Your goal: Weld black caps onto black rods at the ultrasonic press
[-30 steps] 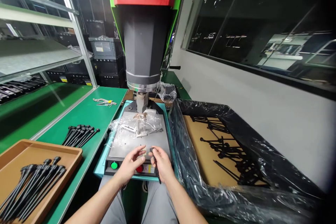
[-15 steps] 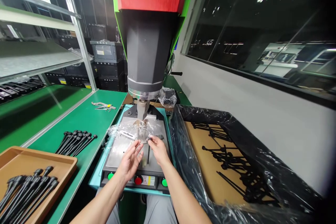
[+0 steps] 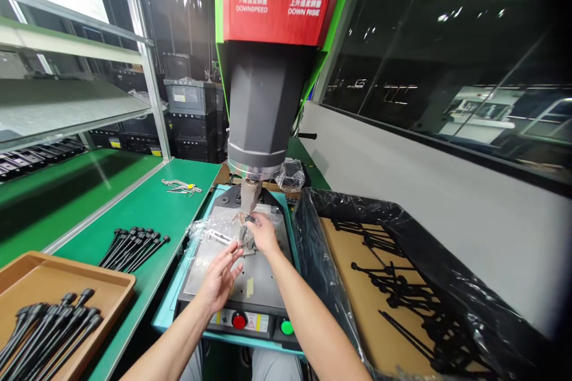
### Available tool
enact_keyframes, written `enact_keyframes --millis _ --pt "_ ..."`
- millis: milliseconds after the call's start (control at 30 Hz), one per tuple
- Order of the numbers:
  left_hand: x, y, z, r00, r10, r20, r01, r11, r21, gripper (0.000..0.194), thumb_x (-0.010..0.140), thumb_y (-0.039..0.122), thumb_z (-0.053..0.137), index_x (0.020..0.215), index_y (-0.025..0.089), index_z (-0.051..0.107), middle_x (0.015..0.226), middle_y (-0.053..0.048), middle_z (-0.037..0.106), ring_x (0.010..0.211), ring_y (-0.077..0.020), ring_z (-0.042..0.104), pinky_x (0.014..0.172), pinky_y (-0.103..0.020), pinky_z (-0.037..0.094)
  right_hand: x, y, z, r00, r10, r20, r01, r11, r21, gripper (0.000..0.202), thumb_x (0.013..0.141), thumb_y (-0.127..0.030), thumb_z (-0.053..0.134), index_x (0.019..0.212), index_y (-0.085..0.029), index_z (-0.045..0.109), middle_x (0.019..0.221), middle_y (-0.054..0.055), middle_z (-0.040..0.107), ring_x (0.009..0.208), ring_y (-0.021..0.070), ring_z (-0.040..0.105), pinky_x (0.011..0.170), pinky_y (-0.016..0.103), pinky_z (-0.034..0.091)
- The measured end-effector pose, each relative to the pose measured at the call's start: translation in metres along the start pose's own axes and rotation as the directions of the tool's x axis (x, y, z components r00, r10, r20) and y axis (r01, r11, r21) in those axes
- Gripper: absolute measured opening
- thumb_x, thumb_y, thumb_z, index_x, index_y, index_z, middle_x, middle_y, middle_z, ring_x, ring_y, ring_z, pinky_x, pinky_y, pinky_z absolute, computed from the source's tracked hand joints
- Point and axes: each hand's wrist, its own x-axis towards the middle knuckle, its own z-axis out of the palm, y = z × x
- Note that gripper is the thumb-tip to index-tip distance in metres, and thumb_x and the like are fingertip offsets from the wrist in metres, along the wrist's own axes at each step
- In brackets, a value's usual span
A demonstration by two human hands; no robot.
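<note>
My right hand (image 3: pixel 264 233) is closed on a black rod with a thick knob end (image 3: pixel 250 219), just below the metal horn (image 3: pixel 249 195) of the press. The rod's shaft is mostly hidden by my fingers and the fixture. My left hand (image 3: pixel 220 274) is palm up with its fingers apart, its fingertips close to the front left of the small metal fixture (image 3: pixel 248 248); whether they touch it I cannot tell. Clear plastic film (image 3: pixel 201 227) lies around the fixture on the metal base plate (image 3: pixel 201 271).
A brown tray (image 3: pixel 120 280) of black rods stands at left, and more rods (image 3: pixel 134 245) lie on the green table (image 3: pixel 179 238). Pliers (image 3: pixel 181 186) lie behind. At right is a plastic-lined box (image 3: pixel 333 274) with black rods. Red (image 3: pixel 239 320) and green (image 3: pixel 286 327) buttons front the press.
My right hand has moved up and away from me with the rod, from in front of the fixture to beneath the horn. My left hand stays close to the fixture. The view has tilted up slightly.
</note>
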Motion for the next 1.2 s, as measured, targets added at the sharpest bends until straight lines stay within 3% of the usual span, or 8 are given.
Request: enact_keyframes --millis 200,300,367,533,667,900,1067,1200 --pt "0.003 0.001 -0.002 1.000 -0.001 0.017 0.000 1.000 0.018 0.036 0.078 0.031 0.067 0.113 0.021 0.066 0.141 -0.010 0.048 0.133 -0.0286 0.038 0.090 -0.032 0.044 0.016 0.003 0.001 0.993 0.080 0.090 -0.085 0.995 0.059 0.027 0.064 -0.033 0.067 0.086 -0.018 0.067 0.088 0.005 0.064 0.080 0.0212 0.056 0.073 0.031 0.045" --pt "0.004 0.001 -0.003 1.000 -0.006 0.006 0.006 1.000 0.024 0.037 0.078 0.031 0.068 0.113 0.021 0.066 0.141 -0.010 0.049 0.133 -0.0293 0.038 0.092 -0.034 0.043 0.017 0.000 -0.006 0.974 0.104 0.202 -0.128 0.986 0.110 0.034 0.068 -0.037 0.066 0.097 -0.019 0.067 0.082 0.002 0.067 0.070 0.0187 0.057 0.067 0.030 0.046" --pt "0.005 0.001 -0.004 1.000 -0.019 -0.005 0.019 1.000 0.024 0.038 0.076 0.032 0.069 0.113 0.021 0.066 0.140 -0.010 0.050 0.133 -0.0296 0.039 0.096 -0.036 0.042 0.018 -0.001 -0.009 0.967 0.096 0.236 -0.132 0.981 0.140 0.032 0.073 -0.038 0.062 0.100 -0.021 0.067 0.091 0.002 0.068 0.078 0.0194 0.059 0.074 0.031 0.046" --pt "0.006 -0.001 -0.006 1.000 -0.030 -0.008 0.030 0.999 0.014 0.037 0.076 0.031 0.070 0.111 0.022 0.067 0.139 -0.010 0.051 0.132 -0.0297 0.039 0.098 -0.038 0.041 0.022 0.001 -0.006 0.967 0.098 0.236 -0.150 0.966 0.210 0.023 0.074 -0.037 0.063 0.086 -0.019 0.072 0.096 0.004 0.068 0.096 0.0232 0.058 0.089 0.035 0.042" --pt "0.009 -0.003 -0.009 0.999 -0.032 -0.006 0.032 0.999 0.034 0.037 0.077 0.032 0.069 0.112 0.021 0.067 0.139 -0.010 0.051 0.132 -0.0295 0.039 0.096 -0.037 0.042 0.017 0.010 -0.002 0.965 0.178 0.195 -0.230 0.930 0.286 0.032 0.070 -0.040 0.069 0.095 -0.020 0.071 0.102 0.004 0.068 0.099 0.0236 0.059 0.090 0.036 0.042" --pt "0.009 -0.010 -0.015 0.998 -0.037 -0.055 0.040 0.998 0.057 0.036 0.076 0.031 0.070 0.110 0.020 0.066 0.138 -0.011 0.051 0.130 -0.0304 0.041 0.089 -0.034 0.045 -0.016 0.035 -0.016 0.898 0.433 0.082 -0.422 0.792 0.441 0.058 0.068 -0.053 0.067 0.115 -0.020 0.063 0.121 0.011 0.062 0.103 0.0250 0.060 0.074 0.033 0.049" --pt "0.007 -0.012 -0.018 0.998 -0.023 -0.053 0.025 0.999 0.039 0.034 0.076 0.030 0.070 0.108 0.020 0.066 0.137 -0.011 0.051 0.129 -0.0304 0.043 0.087 -0.034 0.046 -0.052 0.046 -0.024 0.851 0.524 0.031 -0.473 0.740 0.479 0.055 0.058 -0.047 0.074 0.104 -0.018 0.066 0.110 0.012 0.065 0.085 0.0220 0.063 0.062 0.028 0.049" --pt "-0.006 -0.010 -0.022 0.999 -0.043 -0.020 0.044 0.997 0.065 0.020 0.074 0.031 0.071 0.089 0.017 0.070 0.140 -0.011 0.048 0.127 -0.0318 0.044 0.091 -0.038 0.045 -0.092 0.039 -0.033 0.841 0.542 -0.001 -0.476 0.740 0.474 0.043 0.060 -0.041 0.076 0.094 -0.016 0.067 0.090 0.008 0.068 0.069 0.0170 0.061 0.055 0.025 0.046"
